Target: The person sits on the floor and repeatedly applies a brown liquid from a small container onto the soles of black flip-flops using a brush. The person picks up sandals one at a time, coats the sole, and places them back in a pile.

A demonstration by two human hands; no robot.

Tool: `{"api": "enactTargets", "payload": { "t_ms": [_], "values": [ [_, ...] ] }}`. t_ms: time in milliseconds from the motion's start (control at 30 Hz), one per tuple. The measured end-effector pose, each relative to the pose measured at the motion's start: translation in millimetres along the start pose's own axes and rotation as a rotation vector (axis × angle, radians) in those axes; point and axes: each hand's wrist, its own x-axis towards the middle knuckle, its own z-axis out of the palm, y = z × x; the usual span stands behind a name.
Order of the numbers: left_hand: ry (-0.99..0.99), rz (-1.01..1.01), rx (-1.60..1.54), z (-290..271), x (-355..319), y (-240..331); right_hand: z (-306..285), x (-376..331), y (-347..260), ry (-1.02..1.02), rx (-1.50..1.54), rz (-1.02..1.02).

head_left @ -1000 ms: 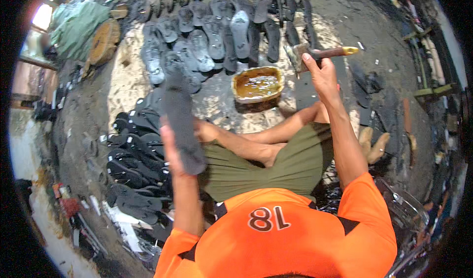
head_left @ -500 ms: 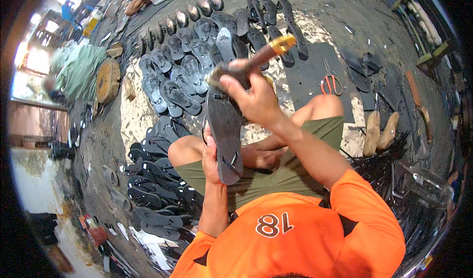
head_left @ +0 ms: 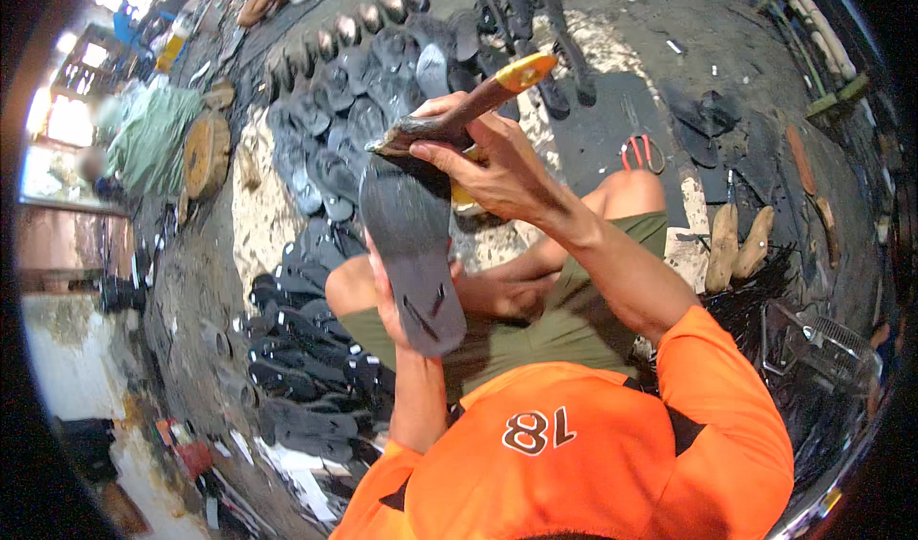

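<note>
Head view, right hand (head_left: pixel 502 172) brush (head_left: pixel 459 119) now pressed on raised sole (head_left: pixel 411 253), left hand (head_left: pixel 387 286) beneath

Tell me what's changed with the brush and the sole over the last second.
The right hand brought the wooden-handled brush in from the glue bowl onto the top of the dark sole. The left hand raised the sole toward the middle. Both grips are unchanged.

Single view only: a wide fisheye camera worn on the head, looking steeply down over the wearer's orange shirt (head_left: pixel 574 444) at the lower centre of the frame. The hands sit close under the lens at centre. The ground (head_left: pixel 669 23) curves away toward the upper rim, where straight edges bend. A dark circular border closes the corners.
</note>
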Motion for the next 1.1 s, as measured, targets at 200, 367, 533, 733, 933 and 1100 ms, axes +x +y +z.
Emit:
{"api": "enactTargets", "payload": {
  "t_ms": [200,367,533,733,933,1100],
  "values": [
    [0.116,0.102,-0.094,-7.4,34.9,11.4,27.3,-73.2,-9.9,-0.170,0.104,0.110],
    [-0.018,0.014,-0.148,-26.8,55.7,27.6,38.0,-130.8,-35.5,-0.178,0.234,0.471],
    [0.088,0.013,-0.264,-12.3,63.6,17.8,8.3,-96.1,-36.7,-0.153,0.174,0.296],
    [-0.059,-0.142,-0.207,-0.4,49.0,-11.4,2.6,4.1,-2.7,-0.058,-0.049,0.041],
    [-0.068,-0.264,-0.196,10.7,56.0,4.9,15.8,-54.0,-8.5,-0.282,0.104,0.131],
    [0.011,-0.159,-0.102,-23.8,78.8,12.6,16.1,-90.5,-27.8,-0.362,0.021,-0.030]
  ]
}}
